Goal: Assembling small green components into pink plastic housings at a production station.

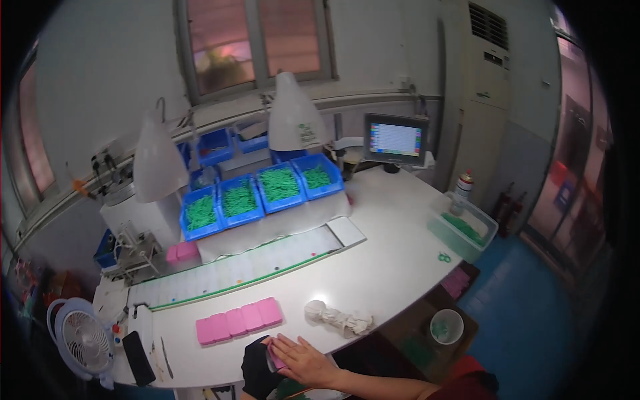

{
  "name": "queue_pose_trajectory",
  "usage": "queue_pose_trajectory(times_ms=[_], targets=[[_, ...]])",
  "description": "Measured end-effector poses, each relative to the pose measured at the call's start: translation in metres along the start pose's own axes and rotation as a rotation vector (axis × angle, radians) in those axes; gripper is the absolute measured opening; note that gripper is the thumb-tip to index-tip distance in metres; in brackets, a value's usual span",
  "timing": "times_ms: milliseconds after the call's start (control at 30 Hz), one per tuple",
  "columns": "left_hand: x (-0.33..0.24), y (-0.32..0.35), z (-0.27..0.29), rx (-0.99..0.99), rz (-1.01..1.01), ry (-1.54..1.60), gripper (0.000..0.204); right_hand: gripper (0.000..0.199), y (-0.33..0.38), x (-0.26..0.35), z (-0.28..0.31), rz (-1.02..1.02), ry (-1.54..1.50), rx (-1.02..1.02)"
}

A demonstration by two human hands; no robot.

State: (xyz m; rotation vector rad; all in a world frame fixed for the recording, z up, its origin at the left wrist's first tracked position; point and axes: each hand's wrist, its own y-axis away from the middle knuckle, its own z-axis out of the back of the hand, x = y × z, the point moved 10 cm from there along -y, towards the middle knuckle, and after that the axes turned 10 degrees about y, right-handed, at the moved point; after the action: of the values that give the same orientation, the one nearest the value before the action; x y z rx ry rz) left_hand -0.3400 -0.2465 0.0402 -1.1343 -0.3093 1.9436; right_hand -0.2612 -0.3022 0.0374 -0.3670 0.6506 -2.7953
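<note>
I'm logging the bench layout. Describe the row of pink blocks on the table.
The row of pink blocks is five flat, rounded-corner rectangles, matte pink, lying side by side and touching, in a line slanting up to the right on the white table. It sits below the green-edged strip. Neither hand touches it.

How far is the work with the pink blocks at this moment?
Done: five pink blocks lie in a row on the white table. In hand: the left hand, in a black glove, and the bare right hand hold another pink piece at the table edge. Left: the blue bins remain full of green parts.
</note>
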Motion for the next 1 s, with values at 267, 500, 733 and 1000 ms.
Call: queue_pose_trajectory(times_ms=[267, 500, 733, 1000], targets=[[0.000, -0.010, -0.018, 0.089, 0.012, -0.007, 0.072, 0.045, 0.004, -0.023, 0.013, -0.066, -0.203, -0.126], [-0.006, -0.026, 0.006, 0.169, 0.187, 0.237, 0.076, 0.012, 0.002, -0.068, 0.060, -0.194, -0.545, -0.406], [0.028, -0.110, 0.048, 0.127, 0.301, 0.369, 0.068, 0.008, 0.010, -0.079, 0.037, -0.246, -0.513, -0.352], [0.119, -0.204, -0.017, 0.249, 0.260, 0.148, 0.064, 0.007, 0.011, -0.068, 0.042, -0.169, -0.371, -0.365]])
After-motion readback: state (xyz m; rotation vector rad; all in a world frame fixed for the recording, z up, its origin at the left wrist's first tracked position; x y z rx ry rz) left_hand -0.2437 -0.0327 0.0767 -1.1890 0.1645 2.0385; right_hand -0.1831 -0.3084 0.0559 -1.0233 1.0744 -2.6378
